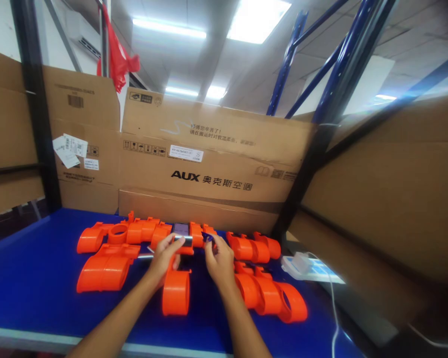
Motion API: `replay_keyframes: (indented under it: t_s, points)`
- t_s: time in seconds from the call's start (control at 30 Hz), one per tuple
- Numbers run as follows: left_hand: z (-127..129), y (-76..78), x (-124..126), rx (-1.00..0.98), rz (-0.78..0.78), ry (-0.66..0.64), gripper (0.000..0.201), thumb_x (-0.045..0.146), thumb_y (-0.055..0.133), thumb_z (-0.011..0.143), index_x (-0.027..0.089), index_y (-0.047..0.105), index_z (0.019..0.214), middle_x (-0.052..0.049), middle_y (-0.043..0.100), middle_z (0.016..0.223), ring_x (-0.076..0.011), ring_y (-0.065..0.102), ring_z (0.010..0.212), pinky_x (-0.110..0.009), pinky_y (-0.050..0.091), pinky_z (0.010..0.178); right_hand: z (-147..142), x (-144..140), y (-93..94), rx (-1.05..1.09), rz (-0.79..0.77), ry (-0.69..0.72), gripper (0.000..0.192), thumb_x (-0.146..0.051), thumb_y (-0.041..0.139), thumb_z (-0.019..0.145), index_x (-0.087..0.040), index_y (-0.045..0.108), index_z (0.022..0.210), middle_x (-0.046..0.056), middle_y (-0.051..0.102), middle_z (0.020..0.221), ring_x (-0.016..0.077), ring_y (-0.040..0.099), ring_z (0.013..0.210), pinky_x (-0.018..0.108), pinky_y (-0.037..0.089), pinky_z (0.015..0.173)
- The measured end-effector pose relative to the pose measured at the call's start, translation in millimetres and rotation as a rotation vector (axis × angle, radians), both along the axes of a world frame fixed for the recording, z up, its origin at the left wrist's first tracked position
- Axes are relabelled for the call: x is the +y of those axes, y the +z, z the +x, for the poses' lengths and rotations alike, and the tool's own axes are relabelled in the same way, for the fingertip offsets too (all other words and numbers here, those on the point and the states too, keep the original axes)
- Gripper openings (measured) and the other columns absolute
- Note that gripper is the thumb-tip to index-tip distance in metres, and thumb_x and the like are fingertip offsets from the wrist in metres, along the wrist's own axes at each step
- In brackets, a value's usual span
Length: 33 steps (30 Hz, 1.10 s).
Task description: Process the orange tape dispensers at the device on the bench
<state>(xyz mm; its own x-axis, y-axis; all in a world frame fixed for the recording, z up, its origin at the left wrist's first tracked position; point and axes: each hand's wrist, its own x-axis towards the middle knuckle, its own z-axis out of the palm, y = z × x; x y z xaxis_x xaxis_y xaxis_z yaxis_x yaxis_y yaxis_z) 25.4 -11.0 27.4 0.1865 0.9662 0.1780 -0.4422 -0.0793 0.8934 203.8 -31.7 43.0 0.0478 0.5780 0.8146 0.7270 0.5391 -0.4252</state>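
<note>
My left hand (166, 258) is closed around an orange plastic piece with a short silver-and-black cylinder (185, 241) along its top. An orange ring (176, 294) shows just below those fingers; whether it belongs to the held piece I cannot tell. Close by on the right, my right hand (219, 258) pinches a small dark blue piece (208, 237) between thumb and fingertips. The two hands are a short way apart above the blue table (145, 318). Behind them lies a dark rectangular device with a lit screen (181, 228).
Several orange ring-shaped parts stand in groups at left (102, 268) and right (271, 293). A white power strip (313, 268) with a plug and cable sits at the right edge. Cardboard panels (216, 164) wall the back and sides between dark metal posts (298, 184).
</note>
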Motion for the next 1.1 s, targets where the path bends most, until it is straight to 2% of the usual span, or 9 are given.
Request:
replay_keyframes:
  t_s: [0.13, 0.33, 0.43, 0.53, 0.63, 0.77, 0.83, 0.93, 1.1]
  points:
    - [-1, -1.0, 2, -0.041, -0.005, 0.096, 0.038, 0.051, 0.074, 0.071, 0.019, 0.057, 0.081, 0.008, 0.051, 0.043, -0.0062, 0.037, 0.028, -0.019, 0.024, 0.033, 3, 4, -5.4, -0.07, -0.146, -0.126, 0.018, -0.02, 0.051, 0.087, -0.019, 0.066, 0.097, 0.008, 0.071, 0.092, 0.0217, 0.065, 0.084, 0.03, 0.047, 0.075]
    - [-1, -1.5, 2, -0.035, -0.006, 0.104, 0.036, 0.051, 0.073, 0.072, 0.019, 0.057, 0.081, 0.009, 0.047, 0.041, -0.0067, 0.037, 0.029, -0.019, 0.024, 0.033, 5, -2, -7.0, -0.271, -0.395, -0.328, 0.018, -0.021, 0.06, 0.079, -0.023, 0.07, 0.094, 0.006, 0.069, 0.084, 0.0221, 0.065, 0.078, 0.027, 0.042, 0.065]
    - [0, -2.9, 2, -0.015, 0.003, 0.108, 0.036, 0.051, 0.073, 0.073, 0.02, 0.057, 0.082, 0.01, 0.045, 0.039, -0.0072, 0.037, 0.029, -0.019, 0.024, 0.033, 5, -4, -5.7, -0.295, -0.429, -0.326, 0.017, -0.02, 0.061, 0.078, -0.023, 0.071, 0.092, 0.007, 0.069, 0.083, 0.0228, 0.065, 0.078, 0.028, 0.043, 0.065]
    - [0, -3.5, 1, -0.012, -0.008, 0.115, 0.037, 0.051, 0.074, 0.071, 0.02, 0.057, 0.082, 0.01, 0.044, 0.04, -0.007, 0.036, 0.029, -0.019, 0.024, 0.033, 5, -4, -3.3, -0.261, -0.383, -0.304, 0.017, -0.018, 0.06, 0.077, -0.022, 0.071, 0.09, 0.007, 0.069, 0.081, 0.0228, 0.065, 0.077, 0.029, 0.045, 0.066]
    - [1, -2.3, 0, -0.006, -0.021, 0.107, 0.038, 0.05, 0.074, 0.071, 0.019, 0.057, 0.083, 0.009, 0.048, 0.043, -0.0062, 0.036, 0.029, -0.019, 0.023, 0.032, 3, -5, 0.8, -0.155, -0.213, -0.214, 0.016, -0.019, 0.056, 0.082, -0.021, 0.07, 0.09, 0.007, 0.07, 0.084, 0.0221, 0.065, 0.079, 0.03, 0.048, 0.071]
    - [2, 0.2, -2, 0.019, -0.02, 0.07, 0.038, 0.051, 0.074, 0.071, 0.019, 0.058, 0.083, 0.008, 0.05, 0.048, -0.005, 0.037, 0.029, -0.018, 0.022, 0.032, -4, -10, 5.7, -0.02, -0.009, 0.09, 0.026, -0.024, 0.055, 0.089, -0.021, 0.067, 0.113, 0.008, 0.071, 0.097, 0.0204, 0.066, 0.083, 0.032, 0.053, 0.076]
    - [2, 0.6, -2, 0.034, -0.007, 0.056, 0.037, 0.051, 0.074, 0.071, 0.018, 0.059, 0.083, 0.008, 0.05, 0.051, -0.0043, 0.037, 0.029, -0.018, 0.022, 0.031, -8, -12, 7.1, -0.034, 0.007, 0.213, 0.031, -0.024, 0.058, 0.089, -0.023, 0.064, 0.119, 0.008, 0.071, 0.104, 0.0204, 0.067, 0.088, 0.033, 0.054, 0.079]
    - [3, -0.3, -2, 0.055, 0.02, 0.04, 0.037, 0.051, 0.073, 0.072, 0.017, 0.061, 0.083, 0.007, 0.052, 0.057, -0.0033, 0.038, 0.03, -0.018, 0.022, 0.031, -13, -15, 8.6, -0.094, -0.02, 0.317, 0.03, -0.023, 0.059, 0.09, -0.025, 0.066, 0.119, 0.008, 0.07, 0.111, 0.021, 0.066, 0.099, 0.034, 0.054, 0.086]
    - [4, -0.7, -3, 0.086, 0.044, 0.04, 0.038, 0.051, 0.073, 0.073, 0.017, 0.062, 0.085, 0.005, 0.055, 0.062, -0.0029, 0.038, 0.031, -0.018, 0.021, 0.031, -13, -17, 11.4, -0.124, -0.104, 0.319, 0.028, -0.026, 0.057, 0.092, -0.025, 0.066, 0.118, 0.008, 0.07, 0.108, 0.0203, 0.066, 0.092, 0.032, 0.055, 0.077]
